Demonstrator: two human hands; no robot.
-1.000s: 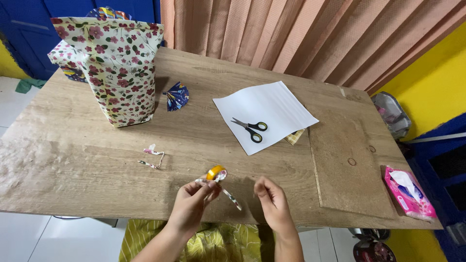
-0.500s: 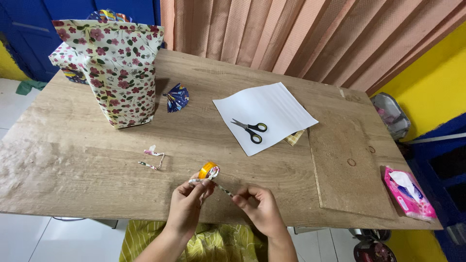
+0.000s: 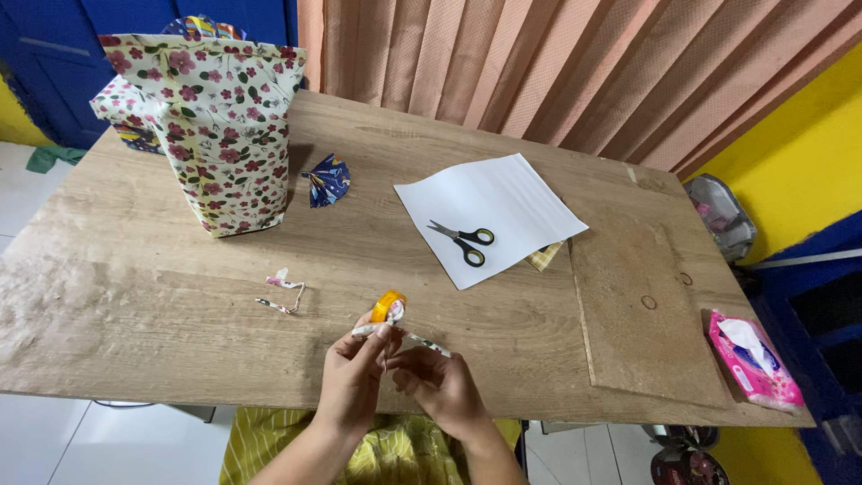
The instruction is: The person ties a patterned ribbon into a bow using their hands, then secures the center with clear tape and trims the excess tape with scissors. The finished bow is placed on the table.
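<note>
My left hand [image 3: 352, 375] holds a small orange tape roll [image 3: 387, 306] together with one end of a thin strip of flowered paper [image 3: 422, 341], near the table's front edge. My right hand [image 3: 442, 384] sits just right of it, fingers pinched on the strip close to the left hand. Both hands hover over the wooden table [image 3: 135, 305]. A small scrap of the same flowered paper [image 3: 284, 293] lies to the left of the hands.
A tall flowered paper bag [image 3: 223, 126] stands at the back left, a folded blue paper piece [image 3: 326, 178] beside it. Black scissors [image 3: 464, 242] lie on a white sheet [image 3: 503, 202]. A pink tissue pack [image 3: 752, 357] rests at the right edge.
My right hand has moved left along the strip until it nearly meets the left hand. The tape roll has stayed in the left hand.
</note>
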